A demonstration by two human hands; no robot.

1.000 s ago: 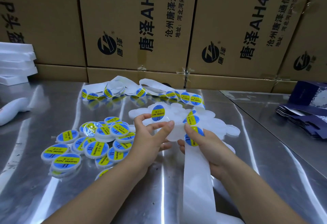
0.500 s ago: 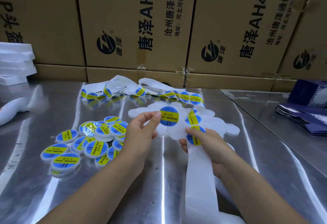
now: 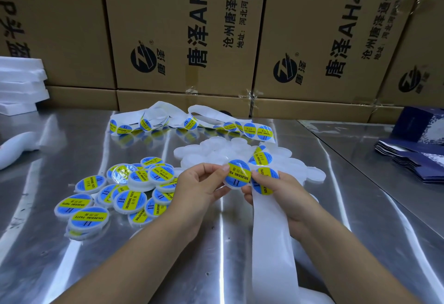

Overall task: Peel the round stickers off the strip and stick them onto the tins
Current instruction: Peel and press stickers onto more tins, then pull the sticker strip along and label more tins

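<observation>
Tin (image 3: 236, 176) reads "SOLDERING PASTE", the left hand (image 3: 199, 191) pinching it, the right hand (image 3: 288, 195) pinching the strip (image 3: 271, 243).

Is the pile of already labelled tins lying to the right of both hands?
No, the labelled tins lie on the metal table to the left of the left hand.

Bright, even overhead light was recorded, with white glare streaks on the steel table (image 3: 72, 135), boxes (image 3: 180, 27) bowed by the wide lens, and corners slightly soft.
</observation>
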